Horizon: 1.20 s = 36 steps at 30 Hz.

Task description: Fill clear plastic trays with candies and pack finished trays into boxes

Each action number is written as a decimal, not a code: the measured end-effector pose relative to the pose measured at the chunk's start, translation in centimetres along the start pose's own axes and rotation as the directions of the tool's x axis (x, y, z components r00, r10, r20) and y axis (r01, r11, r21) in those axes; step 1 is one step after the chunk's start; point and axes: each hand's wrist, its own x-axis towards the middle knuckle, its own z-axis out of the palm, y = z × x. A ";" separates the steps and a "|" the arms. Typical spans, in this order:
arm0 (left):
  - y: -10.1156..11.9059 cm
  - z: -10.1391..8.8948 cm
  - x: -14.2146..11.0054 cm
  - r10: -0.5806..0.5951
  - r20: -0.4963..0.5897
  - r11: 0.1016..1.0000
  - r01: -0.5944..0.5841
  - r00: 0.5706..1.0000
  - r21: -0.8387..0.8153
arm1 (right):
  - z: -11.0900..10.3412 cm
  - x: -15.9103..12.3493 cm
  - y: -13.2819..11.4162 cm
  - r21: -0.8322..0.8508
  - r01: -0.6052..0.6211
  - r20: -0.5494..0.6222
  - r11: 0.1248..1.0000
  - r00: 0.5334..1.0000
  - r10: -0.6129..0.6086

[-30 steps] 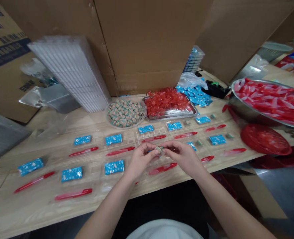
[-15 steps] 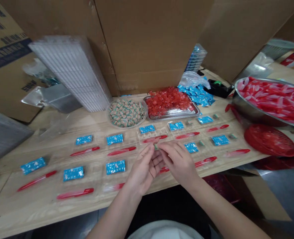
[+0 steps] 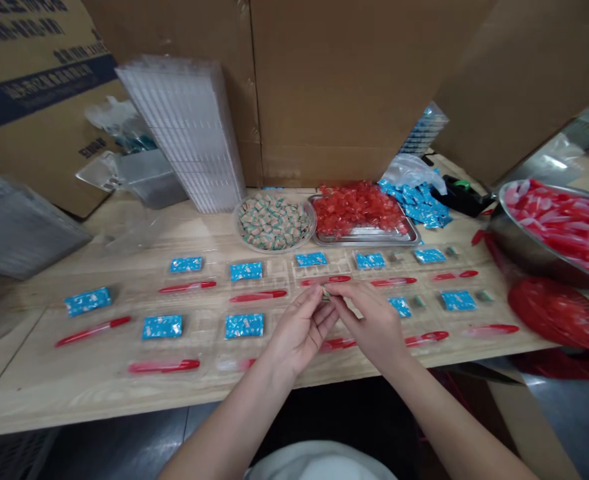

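My left hand (image 3: 299,330) and my right hand (image 3: 369,320) meet fingertip to fingertip over the wooden table (image 3: 99,387). Both pinch a small wrapped candy (image 3: 326,293) between them, just above a clear plastic tray (image 3: 279,270). Rows of these clear trays lie on the table, each holding a blue packet (image 3: 244,325) and a red pen-like stick (image 3: 257,295). Behind the hands sit a round dish of wrapped candies (image 3: 274,222) and a metal tray of red candies (image 3: 359,210).
A pile of blue packets (image 3: 422,203) lies at the back right. A big metal bowl of red sticks (image 3: 559,223) and a red basket (image 3: 564,313) stand at the right. A stack of clear trays (image 3: 187,130) leans on cardboard boxes (image 3: 344,80) behind.
The hands have shifted slightly away from me and stay joined on the small candy. The camera view has tilted and moved, so everything sits further right and lower.
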 end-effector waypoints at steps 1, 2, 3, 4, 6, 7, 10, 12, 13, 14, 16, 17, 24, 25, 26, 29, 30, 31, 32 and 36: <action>0.1 0.0 0.0 -0.008 0.015 1.000 0.008 1.000 0.008 | 0.1 0.0 -0.1 -0.006 0.009 -0.011 1.000 1.000 -0.009; 0.1 0.0 0.0 -0.012 0.032 1.000 0.011 0.999 0.017 | 0.2 -0.1 -0.1 -0.006 0.015 -0.017 1.000 1.000 -0.015; 0.1 -0.1 0.0 -0.014 0.048 1.000 0.013 0.999 0.025 | 0.1 0.0 -0.2 0.000 0.013 -0.013 1.000 1.000 -0.013; 0.2 -0.1 0.0 -0.014 0.061 0.999 0.012 0.998 0.032 | 0.0 0.0 -0.2 0.013 0.005 -0.005 1.000 1.000 -0.005; 0.2 -0.2 0.0 -0.008 0.069 0.999 0.005 0.998 0.036 | -0.4 0.2 -0.1 0.052 -0.036 0.030 0.998 0.999 0.034; 0.2 -0.2 0.0 -0.003 0.067 0.999 0.001 0.998 0.034 | -0.6 0.4 0.0 0.070 -0.066 0.045 0.995 0.997 0.063; 0.2 -0.2 0.1 -0.004 0.062 1.000 0.003 0.998 0.030 | -1.3 0.8 0.5 0.082 -0.141 0.080 0.987 0.988 0.135; 0.3 -0.1 0.1 -0.011 0.070 0.999 0.008 0.997 0.044 | -1.6 1.0 0.9 0.055 -0.150 0.101 0.987 0.984 0.144; 0.3 -0.1 0.1 -0.014 0.077 0.998 0.010 0.997 0.057 | -1.6 1.0 1.0 0.038 -0.138 0.113 0.990 0.985 0.133; 0.4 -0.1 0.1 -0.015 0.083 0.998 0.009 0.996 0.070 | -1.6 1.0 1.1 0.021 -0.121 0.125 0.992 0.985 0.117; 0.5 -0.1 0.0 -0.016 0.088 0.996 0.008 0.996 0.093 | -1.6 1.0 1.0 -0.018 -0.070 0.132 0.997 0.989 0.071; 0.6 -0.1 0.0 -0.019 0.088 0.995 0.010 0.996 0.100 | -1.6 1.0 0.9 -0.041 -0.038 0.131 0.998 0.990 0.043; 0.7 0.0 0.4 -0.056 0.080 0.993 0.048 0.995 0.103 | -2.1 0.9 0.2 -0.227 0.191 0.194 0.955 0.970 -0.148; 0.6 0.0 0.5 -0.053 0.070 0.994 0.046 0.996 0.099 | -2.1 0.9 0.2 -0.239 0.202 0.195 0.950 0.968 -0.157; 0.5 0.0 0.6 -0.043 0.055 0.995 0.038 0.998 0.094 | -2.0 0.8 0.3 -0.245 0.206 0.193 0.947 0.968 -0.161; -0.1 0.2 0.9 0.018 0.008 0.997 -0.018 1.000 0.080 | -1.5 0.5 0.4 -0.257 0.200 0.172 0.946 0.972 -0.158; -0.3 0.3 0.9 0.047 -0.007 0.996 -0.046 0.999 0.077 | -1.2 0.3 0.4 -0.263 0.191 0.164 0.946 0.975 -0.151; -0.6 0.5 0.9 0.080 -0.021 0.994 -0.078 0.997 0.078 | -0.9 0.2 0.4 -0.271 0.179 0.157 0.946 0.978 -0.140; -0.9 0.7 0.8 0.114 -0.034 0.991 -0.111 0.993 0.080 | -0.6 0.1 0.4 -0.279 0.163 0.151 0.946 0.981 -0.125; -1.6 1.2 0.1 0.228 -0.014 0.967 -0.225 0.974 0.118 | 0.0 0.0 0.6 -0.259 0.063 0.125 0.964 0.992 -0.032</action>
